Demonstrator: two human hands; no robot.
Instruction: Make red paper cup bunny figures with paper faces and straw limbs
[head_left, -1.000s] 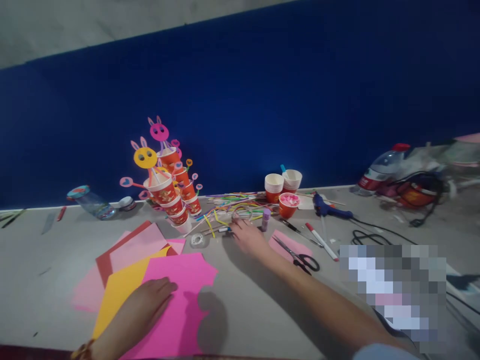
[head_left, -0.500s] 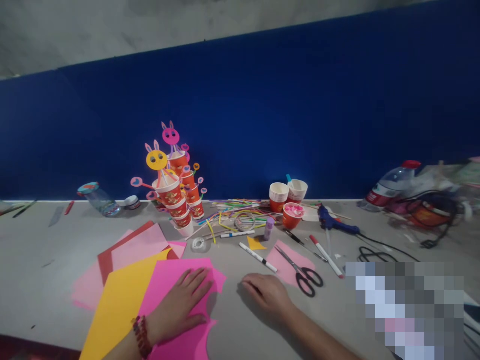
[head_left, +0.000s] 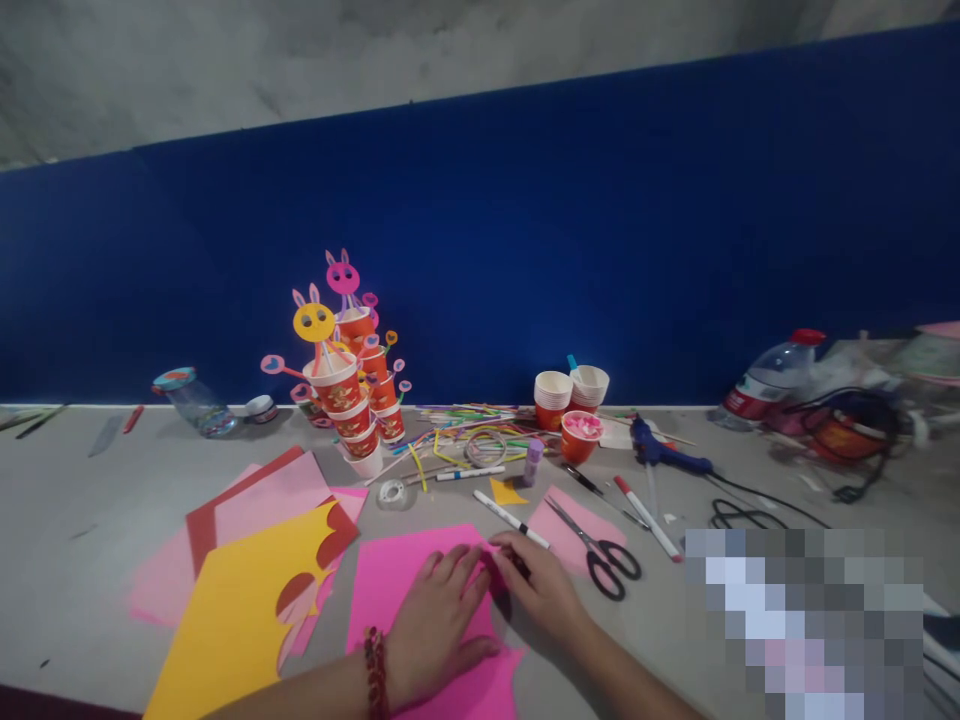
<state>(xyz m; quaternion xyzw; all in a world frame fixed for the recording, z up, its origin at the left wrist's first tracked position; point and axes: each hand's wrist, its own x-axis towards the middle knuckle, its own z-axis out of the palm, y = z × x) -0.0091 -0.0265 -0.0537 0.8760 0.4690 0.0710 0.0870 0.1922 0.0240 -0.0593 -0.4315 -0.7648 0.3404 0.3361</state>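
My left hand [head_left: 444, 625], with a red beaded bracelet at its wrist, lies on a bright pink sheet [head_left: 382, 570], fingers extended. At the sheet's right edge, my right hand [head_left: 544, 590] is curled with thumb and index finger together; whether paper is pinched there is hidden. To the left lie a yellow sheet [head_left: 217, 600] with round cut-outs and a fan of light pink and red sheets [head_left: 274, 495]. Black-handled scissors [head_left: 600, 555] rest on a pale pink sheet [head_left: 555, 510] right of my right hand. A capped marker [head_left: 510, 518] lies just beyond the hands.
Stacked cups with paper bunny heads [head_left: 349, 400] stand at back left beside a jar [head_left: 196, 405]. Straws and pipe cleaners [head_left: 457, 435] lie mid-table. Behind are plain cups [head_left: 553, 395], a petal-filled cup [head_left: 582, 436], a glue gun [head_left: 667, 452] and a bottle [head_left: 772, 380].
My left hand has slid the bright pink sheet to the right, off the yellow one, uncovering its round cut-outs. My right hand now meets the sheet's right edge.
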